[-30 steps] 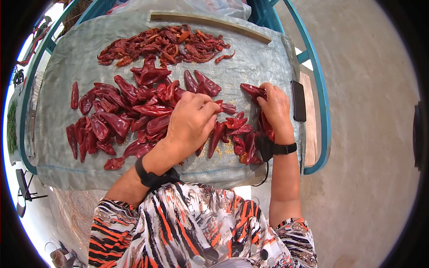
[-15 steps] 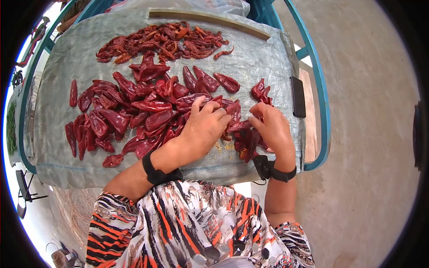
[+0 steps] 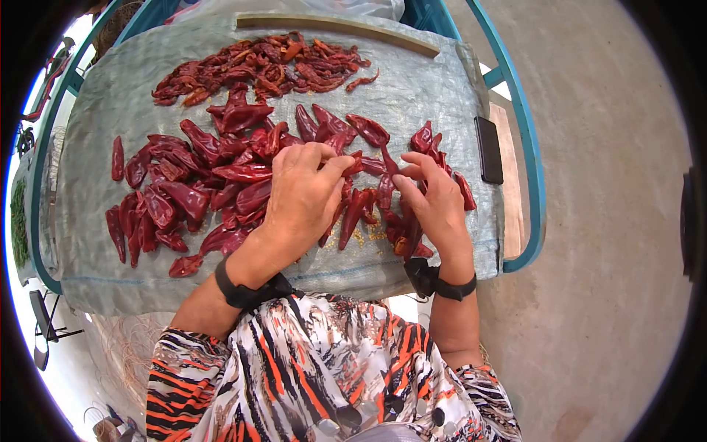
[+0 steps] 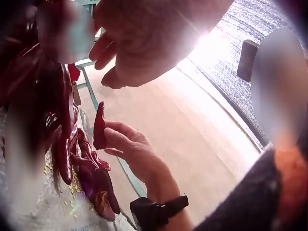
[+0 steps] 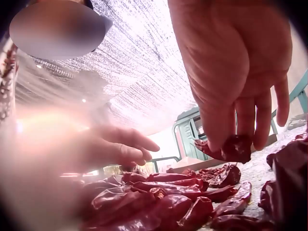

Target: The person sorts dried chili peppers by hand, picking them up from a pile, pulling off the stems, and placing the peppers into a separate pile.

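In the head view, my right hand (image 3: 436,200) pinches a dried red chili pepper (image 3: 389,160) between thumb and fingers, above the right end of the pile. The left wrist view shows this chili pepper (image 4: 99,127) standing upright from the fingertips. My left hand (image 3: 303,193) hovers at the pile's right side with bent, relaxed fingers, nothing showing between them in either wrist view. Its fingertips overlap the peppers in the head view. Large glossy chili peppers (image 3: 188,195) spread out to its left. A smaller group of chili peppers (image 3: 427,138) lies beyond the right hand.
Smaller wrinkled chilies (image 3: 258,70) form a heap at the back, before a wooden strip (image 3: 339,26). A phone (image 3: 488,150) lies at the right edge of the woven sheet (image 3: 412,88). Blue metal rails (image 3: 529,169) border the surface. Yellow seeds (image 3: 361,237) are scattered near the front.
The right hand has let go of a chili pepper at the right, moved left and taken hold of another. One more pepper now lies at the pile's upper right. The left hand has shifted slightly.
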`<state>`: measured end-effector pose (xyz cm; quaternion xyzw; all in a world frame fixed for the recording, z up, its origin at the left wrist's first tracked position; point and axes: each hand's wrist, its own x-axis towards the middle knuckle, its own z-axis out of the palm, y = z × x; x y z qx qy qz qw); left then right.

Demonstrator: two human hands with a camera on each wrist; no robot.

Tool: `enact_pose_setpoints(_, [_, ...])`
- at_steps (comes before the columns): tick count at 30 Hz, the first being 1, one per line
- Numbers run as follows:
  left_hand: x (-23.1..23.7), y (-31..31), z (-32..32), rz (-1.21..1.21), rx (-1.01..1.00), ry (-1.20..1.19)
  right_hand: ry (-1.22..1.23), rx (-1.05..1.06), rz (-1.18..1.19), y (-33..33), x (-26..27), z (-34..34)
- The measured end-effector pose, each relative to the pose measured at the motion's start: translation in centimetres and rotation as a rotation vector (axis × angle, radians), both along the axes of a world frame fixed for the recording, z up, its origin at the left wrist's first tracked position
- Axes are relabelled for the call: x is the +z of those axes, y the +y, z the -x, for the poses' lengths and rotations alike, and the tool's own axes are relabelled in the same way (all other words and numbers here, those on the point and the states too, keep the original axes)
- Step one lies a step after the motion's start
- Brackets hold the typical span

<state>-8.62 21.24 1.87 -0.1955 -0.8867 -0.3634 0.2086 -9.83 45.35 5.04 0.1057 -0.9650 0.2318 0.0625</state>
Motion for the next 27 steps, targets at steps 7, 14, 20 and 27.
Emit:
enact_pose_setpoints(7, [-0.1,0.2,0.1,-0.021,-0.071,0.018,-0.102,-0.039,-0.301,-1.8,-2.1,0.3])
enact_pose_setpoints(14, [-0.6,0.5,-0.1,-0.043,-0.194,0.036,-0.12,-0.084,0.114,-1.5,-1.8,0.2])
enact_pose_setpoints(20, [-0.9,0.8,-0.4,-0.035,-0.263,0.035,-0.104,-0.112,0.196,-1.8,2.2,-1.5])
enact_pose_setpoints(27, [-1.1,1.0,-0.3,-0.013,-0.3,0.024,-0.257,-0.276,-0.305,0.4,1.5,-4.3])
